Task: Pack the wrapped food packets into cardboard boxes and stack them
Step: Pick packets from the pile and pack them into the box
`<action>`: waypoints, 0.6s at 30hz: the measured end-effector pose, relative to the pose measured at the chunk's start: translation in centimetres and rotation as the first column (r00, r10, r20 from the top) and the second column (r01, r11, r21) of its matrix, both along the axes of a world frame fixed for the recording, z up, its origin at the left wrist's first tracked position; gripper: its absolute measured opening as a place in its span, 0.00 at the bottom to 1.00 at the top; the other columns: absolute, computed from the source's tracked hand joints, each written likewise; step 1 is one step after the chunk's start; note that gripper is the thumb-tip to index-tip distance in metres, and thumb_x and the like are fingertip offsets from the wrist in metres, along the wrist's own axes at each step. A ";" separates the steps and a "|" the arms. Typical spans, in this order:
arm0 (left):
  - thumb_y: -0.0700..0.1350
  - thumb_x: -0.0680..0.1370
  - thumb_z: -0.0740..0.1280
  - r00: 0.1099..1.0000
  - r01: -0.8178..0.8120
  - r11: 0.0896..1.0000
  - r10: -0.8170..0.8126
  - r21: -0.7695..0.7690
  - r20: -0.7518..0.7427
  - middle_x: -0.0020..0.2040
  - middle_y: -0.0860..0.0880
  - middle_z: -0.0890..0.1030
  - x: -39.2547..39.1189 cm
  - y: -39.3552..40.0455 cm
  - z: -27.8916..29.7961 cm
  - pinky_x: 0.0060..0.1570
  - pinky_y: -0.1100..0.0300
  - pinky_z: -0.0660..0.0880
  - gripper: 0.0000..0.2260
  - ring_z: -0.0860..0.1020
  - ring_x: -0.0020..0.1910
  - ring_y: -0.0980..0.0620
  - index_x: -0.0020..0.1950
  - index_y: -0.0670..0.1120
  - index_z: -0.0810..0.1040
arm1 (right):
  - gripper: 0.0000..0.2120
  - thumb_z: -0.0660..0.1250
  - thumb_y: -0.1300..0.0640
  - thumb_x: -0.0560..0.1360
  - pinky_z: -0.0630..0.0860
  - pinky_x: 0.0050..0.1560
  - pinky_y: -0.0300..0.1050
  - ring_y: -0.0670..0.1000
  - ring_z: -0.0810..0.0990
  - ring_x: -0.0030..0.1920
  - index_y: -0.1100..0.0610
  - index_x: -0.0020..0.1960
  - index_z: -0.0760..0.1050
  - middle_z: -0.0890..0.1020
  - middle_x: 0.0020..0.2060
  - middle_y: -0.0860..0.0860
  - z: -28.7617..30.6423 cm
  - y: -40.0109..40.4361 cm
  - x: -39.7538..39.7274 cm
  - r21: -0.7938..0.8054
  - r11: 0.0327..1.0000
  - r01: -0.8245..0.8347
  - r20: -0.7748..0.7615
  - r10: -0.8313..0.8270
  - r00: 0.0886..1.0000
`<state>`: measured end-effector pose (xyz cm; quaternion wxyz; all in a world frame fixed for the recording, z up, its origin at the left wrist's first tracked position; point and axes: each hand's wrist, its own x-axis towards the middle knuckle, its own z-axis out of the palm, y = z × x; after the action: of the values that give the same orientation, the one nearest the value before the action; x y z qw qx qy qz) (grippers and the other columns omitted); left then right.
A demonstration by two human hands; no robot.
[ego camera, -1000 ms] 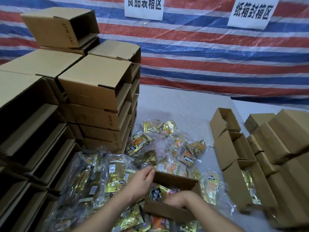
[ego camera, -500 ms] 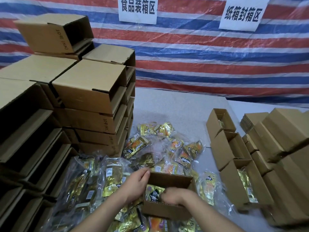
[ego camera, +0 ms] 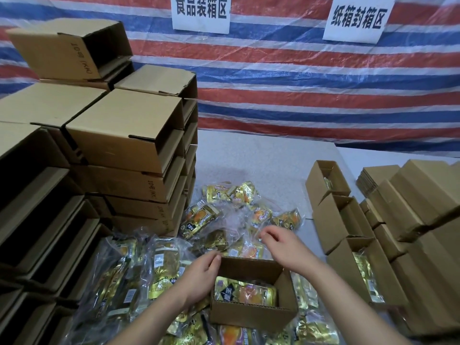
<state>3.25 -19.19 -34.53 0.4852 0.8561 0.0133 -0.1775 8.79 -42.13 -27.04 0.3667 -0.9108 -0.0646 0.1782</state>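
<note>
Left hand (ego camera: 199, 277) gripping far-left corner of small open brown cardboard box (ego camera: 251, 317), fingers curling over rim. Right hand (ego camera: 281, 245) hovering above far rim, fingers loosely bent, holding nothing. Gold-and-orange wrapped food packet (ego camera: 245, 292) lying inside box on counter (ego camera: 261, 158). White wall signs (ego camera: 200, 11) reading 食品装箱区, 纸箱封箱区.

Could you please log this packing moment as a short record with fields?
box: open box on the packet pile, one packet inside
left hand: holds the box's left wall
right hand: above the loose packets, holding nothing
left side: stacked boxes
right side: row of open boxes on the table
</note>
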 end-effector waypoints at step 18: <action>0.49 0.83 0.59 0.990 -0.123 0.971 0.134 0.205 -0.044 0.44 0.50 0.80 10.2 -0.4 -1.3 0.30 0.66 0.71 0.11 0.79 0.38 0.55 0.58 0.45 0.76 | 0.19 0.53 0.43 0.83 0.72 0.44 0.45 0.46 0.75 0.41 0.51 0.40 0.71 0.76 0.38 0.47 -3.8 -1.0 3.9 -0.109 0.994 0.028 0.034 -0.025 0.999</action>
<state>13.42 -19.57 -35.82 0.4059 0.8927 0.1005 -0.1680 12.73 -43.10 -30.88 0.3174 -0.9331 -0.0486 0.1619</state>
